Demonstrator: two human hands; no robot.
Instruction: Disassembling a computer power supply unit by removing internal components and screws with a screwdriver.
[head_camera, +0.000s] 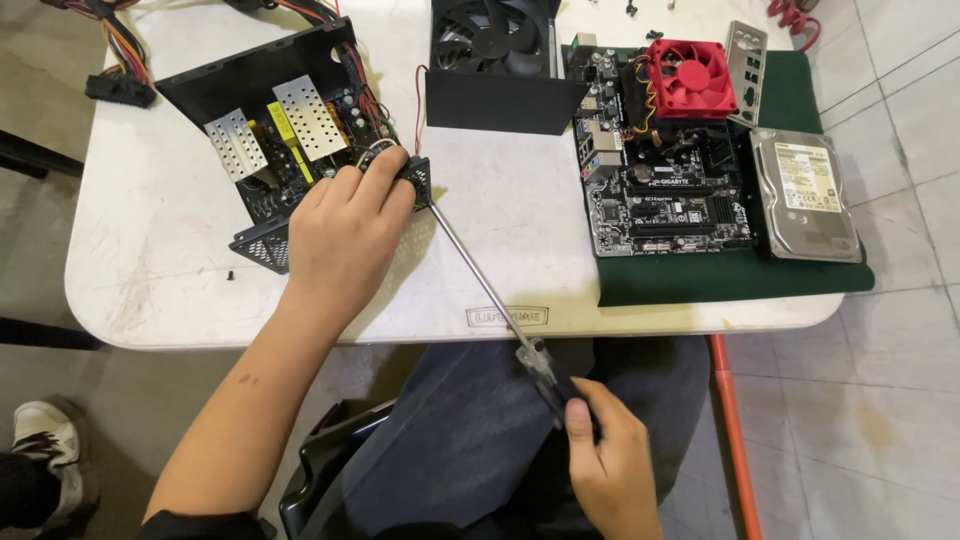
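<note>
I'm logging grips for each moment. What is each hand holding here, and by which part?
The right hand holds a long screwdriver by its handle end. The left hand grips a small black fan at the open power supply, fingers over its top.

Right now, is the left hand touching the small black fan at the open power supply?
Touching. In the head view, the left hand lies over the small black fan at the corner of the open power supply, fingers curled on its frame, no gap.

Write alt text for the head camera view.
The left hand steadies a small black fan at an opened power supply while the right hand holds a long screwdriver tipped against it. A motherboard and hard drive lie on a green mat.
</note>
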